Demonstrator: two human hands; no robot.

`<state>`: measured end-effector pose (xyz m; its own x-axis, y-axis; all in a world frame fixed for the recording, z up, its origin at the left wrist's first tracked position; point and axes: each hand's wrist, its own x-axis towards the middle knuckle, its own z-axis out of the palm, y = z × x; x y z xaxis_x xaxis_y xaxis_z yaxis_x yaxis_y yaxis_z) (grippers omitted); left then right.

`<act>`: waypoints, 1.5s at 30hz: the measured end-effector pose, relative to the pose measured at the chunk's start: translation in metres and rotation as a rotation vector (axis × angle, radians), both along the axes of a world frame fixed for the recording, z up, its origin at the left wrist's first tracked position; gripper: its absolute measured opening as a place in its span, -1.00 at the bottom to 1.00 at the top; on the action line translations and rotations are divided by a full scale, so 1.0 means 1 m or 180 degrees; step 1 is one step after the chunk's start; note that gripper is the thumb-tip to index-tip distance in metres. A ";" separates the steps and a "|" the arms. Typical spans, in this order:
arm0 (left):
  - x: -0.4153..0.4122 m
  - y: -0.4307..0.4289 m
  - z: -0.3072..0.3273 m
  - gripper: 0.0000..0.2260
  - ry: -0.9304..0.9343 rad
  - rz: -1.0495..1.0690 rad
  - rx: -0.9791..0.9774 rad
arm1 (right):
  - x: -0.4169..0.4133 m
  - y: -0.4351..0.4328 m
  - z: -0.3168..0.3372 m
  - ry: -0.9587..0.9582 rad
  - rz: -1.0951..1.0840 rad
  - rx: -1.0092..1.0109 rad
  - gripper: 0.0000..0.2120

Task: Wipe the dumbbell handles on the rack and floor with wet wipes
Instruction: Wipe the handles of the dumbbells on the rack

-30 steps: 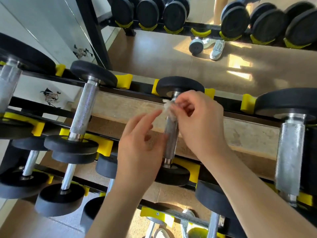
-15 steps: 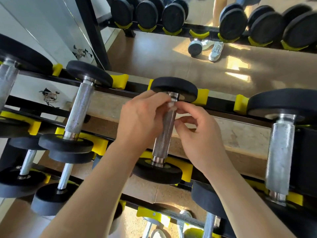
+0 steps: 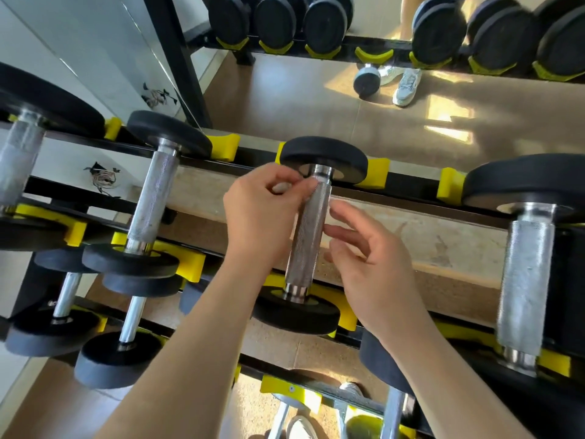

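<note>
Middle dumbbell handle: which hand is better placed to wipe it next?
Likely left: the left hand pinches the top of the dumbbell handle; the right hand hangs open beside it.

A knurled dumbbell handle [image 3: 308,236] is seen lying across the black rack [image 3: 411,186], its plates seated in yellow cradles [image 3: 370,174]. A pale, blurred wet wipe [image 3: 314,186] is pinched against the handle's upper end by the left hand [image 3: 259,210]. The right hand [image 3: 373,267] is held just beside the handle, fingers loosely spread.
</note>
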<state>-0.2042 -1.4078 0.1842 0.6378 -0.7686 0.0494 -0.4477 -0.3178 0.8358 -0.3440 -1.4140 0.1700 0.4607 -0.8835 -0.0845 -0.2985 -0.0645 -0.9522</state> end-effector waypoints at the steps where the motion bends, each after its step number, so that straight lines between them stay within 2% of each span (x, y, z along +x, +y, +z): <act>1: -0.001 0.007 0.001 -0.93 0.0068 -0.0028 0.0043 | 0.001 0.003 0.000 -0.0020 0.0078 0.0099 -0.54; 4: -0.004 0.042 0.004 -0.82 -0.0151 -0.0316 0.0448 | 0.001 0.012 -0.003 -0.0088 0.0101 0.0322 -0.48; 9: 0.005 0.070 0.011 -0.93 -0.0621 -0.0715 0.1306 | -0.006 0.020 -0.003 -0.0032 0.0081 0.0403 -0.49; 10: 0.006 0.066 0.014 -0.95 -0.0690 -0.0739 0.1254 | -0.006 0.021 -0.001 -0.0015 0.0104 0.0410 -0.50; 14: 0.000 0.025 0.018 -0.95 -0.0579 -0.0189 0.0247 | -0.002 0.020 0.000 0.0029 0.0053 0.0357 -0.55; 17: -0.003 0.003 0.018 -0.93 -0.0639 -0.0252 0.0226 | -0.002 0.021 0.000 0.0028 -0.0126 0.0290 -0.58; 20: 0.001 0.018 0.018 -0.93 -0.1161 -0.0841 0.0404 | -0.007 0.016 -0.002 0.0065 -0.0339 0.0294 -0.56; 22: -0.001 0.025 0.020 -0.91 -0.1621 -0.1123 0.0252 | -0.009 0.012 -0.003 0.0066 -0.0437 0.0236 -0.57; 26: -0.010 -0.003 0.019 -0.92 -0.2154 -0.1042 -0.0096 | -0.001 0.012 -0.001 -0.0077 -0.0373 0.0340 -0.61; 29: -0.016 -0.007 0.015 -0.94 -0.2636 -0.1389 0.0310 | -0.009 0.014 0.000 -0.0295 -0.0432 0.0481 -0.58; 33: -0.034 0.023 0.021 -0.82 -0.3109 -0.2498 0.1171 | -0.026 0.024 -0.002 -0.0293 -0.0299 0.0639 -0.58; 35: -0.039 0.027 0.027 -0.81 -0.2990 -0.2843 0.1710 | -0.030 0.033 -0.003 -0.0076 -0.0081 0.0524 -0.63; 37: -0.032 0.027 0.031 -0.77 -0.2776 -0.2775 0.1900 | -0.029 0.034 -0.004 0.0063 -0.0019 0.0290 -0.71; 42: -0.011 0.048 0.033 -0.69 -0.1651 -0.2133 0.1365 | -0.016 0.021 -0.004 -0.0051 0.0124 0.0378 -0.84; 45: -0.016 0.082 0.031 -0.71 -0.1199 -0.1825 0.1034 | -0.011 0.026 -0.007 -0.0039 0.0201 0.0474 -0.91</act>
<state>-0.2199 -1.3261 0.2151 0.1188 -0.9878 -0.1005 -0.8536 -0.1533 0.4979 -0.3548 -1.3879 0.1627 0.5167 -0.8309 -0.2065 -0.2865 0.0595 -0.9562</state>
